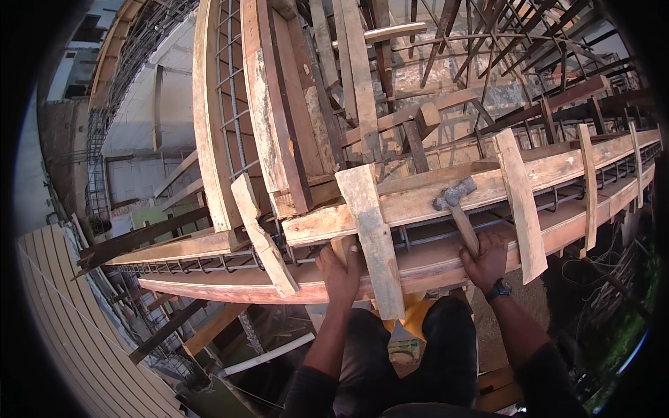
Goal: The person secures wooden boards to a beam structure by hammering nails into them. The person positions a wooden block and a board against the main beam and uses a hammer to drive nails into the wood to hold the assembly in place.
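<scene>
I am looking straight down over wooden beam formwork high above the ground. My right hand is wrapping fully closed around the wooden handle of a hammer, gripping near the handle's lower end. The steel hammer head is resting against the inner face of the far side board, just left of a vertical cleat that is bridging the 2 side boards. A black watch is sitting on that wrist.

My left hand is closing around a small wooden block, pressing it against the near side board right beside a pale upright plank. The fingers are curling over the block's top, so I am seeing only its upper end. The plank is standing across both side boards, between my 2 hands.

Steel rebar is running along the trough between the boards. A second cleat is leaning diagonally further left. Behind, a reinforcement cage is rising inside column shuttering. Below my dark trousers, a white pipe is lying on the ground far beneath.
</scene>
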Available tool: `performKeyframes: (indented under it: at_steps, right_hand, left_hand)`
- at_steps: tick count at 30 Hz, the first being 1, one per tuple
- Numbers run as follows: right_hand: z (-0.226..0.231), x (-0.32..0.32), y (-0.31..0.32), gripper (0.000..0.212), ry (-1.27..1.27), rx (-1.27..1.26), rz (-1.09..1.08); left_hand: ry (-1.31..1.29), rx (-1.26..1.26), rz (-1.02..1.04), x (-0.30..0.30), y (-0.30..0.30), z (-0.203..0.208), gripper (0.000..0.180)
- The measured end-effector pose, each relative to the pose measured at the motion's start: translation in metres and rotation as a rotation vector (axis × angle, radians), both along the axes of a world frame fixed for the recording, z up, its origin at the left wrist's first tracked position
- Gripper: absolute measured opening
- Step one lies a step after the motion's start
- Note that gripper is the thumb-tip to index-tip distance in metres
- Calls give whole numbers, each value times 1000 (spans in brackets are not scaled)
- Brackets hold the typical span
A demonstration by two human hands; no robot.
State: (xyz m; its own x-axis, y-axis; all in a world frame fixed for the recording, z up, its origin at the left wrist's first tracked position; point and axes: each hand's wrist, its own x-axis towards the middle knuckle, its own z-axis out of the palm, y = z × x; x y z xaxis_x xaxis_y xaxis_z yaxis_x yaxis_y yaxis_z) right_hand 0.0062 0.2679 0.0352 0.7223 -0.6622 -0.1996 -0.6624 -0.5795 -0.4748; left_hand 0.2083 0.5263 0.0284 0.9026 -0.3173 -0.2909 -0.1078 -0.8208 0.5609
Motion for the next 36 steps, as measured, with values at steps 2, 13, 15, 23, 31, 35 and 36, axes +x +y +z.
performKeyframes:
  at_steps: [2, 13, 15, 23, 31, 35, 36]
  right_hand:
    - [1, -2, 2, 30, 3, -23, 2]
    - [-1, 2, -1, 32, 10, 10, 62]
    - [-1, 5, 3, 31, 69, -5, 72]
    - [-10, -20, -12, 31, 106, -16, 43]
    - [-10, -2, 5, 33, 79, -3, 72]
    - [-12, -11, -5, 34, 128, -64, 45]
    - [-16, -10, 7, 34, 95, -39, 79]
  left_hand:
    - [115, -76, 124, -1, 0, 0, 42]
    - [154, 131, 94, 11, -10, 24, 44]
    - [136, 114, 141, 8, -11, 18, 50]
    - [96, -32, 161, 61, -27, 180, 45]
    - [339, 489, 591, -49, 223, 274, 67]
    - [649, 700, 482, -117, 203, 271, 78]
    - [715, 715, 459, -143, 215, 277, 77]
